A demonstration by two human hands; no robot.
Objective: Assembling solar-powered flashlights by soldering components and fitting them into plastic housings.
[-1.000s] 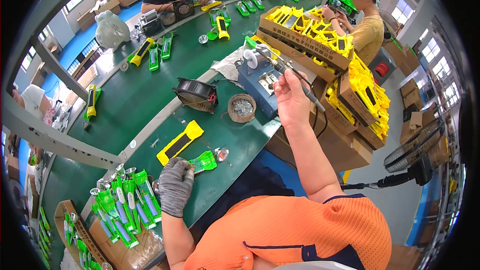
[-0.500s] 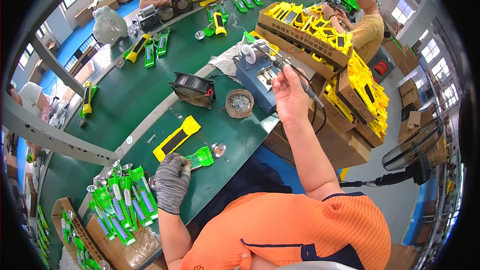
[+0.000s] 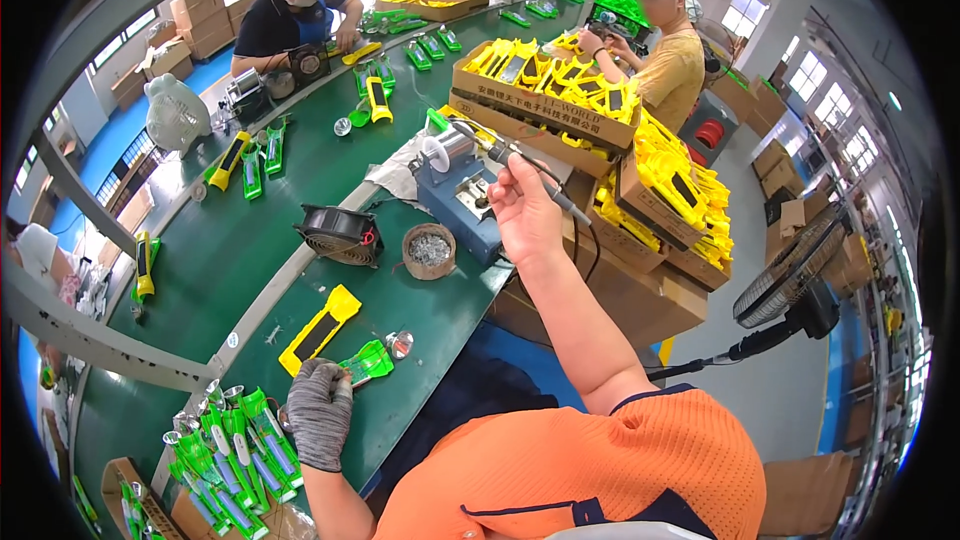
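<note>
Green pile (image 3: 235, 465): green bodies with bluish cells and silvery reflectors, heaped at lower left, close to the left hand (image 3: 320, 410).
Grey rail (image 3: 272, 295): slants between the green belt (image 3: 225, 265) and the workbench (image 3: 440, 320).
Left-hand grip: grey-gloved fingertips pinched on the left end of the green housing (image 3: 370, 362); the glove hides the exact contact.
Yellow casing (image 3: 322, 330): dark-panelled, lying just beyond the gloved fingers.
Fan (image 3: 340, 233): black, at the rail, well apart from the glove.
Green housing: lies on the workbench, reaching rightward from the pinch, wide end outward.
Small reflector (image 3: 399, 344): just beside that wide end.
Room: a stretch of green surface separates the housing from the round container (image 3: 429, 251) of silvery scraps.
Bench edge: slants down right of the small reflector, apart from it.
Blue unit (image 3: 455, 205): at the far corner, white spool (image 3: 450, 152) on top.
Right-hand grip: bare right hand (image 3: 525, 210) closed around a soldering iron (image 3: 572, 206), raised beside the blue unit, well away from the housing.
Cartons (image 3: 555, 112): stacked right, full of yellow casings, hemming that side.
</note>
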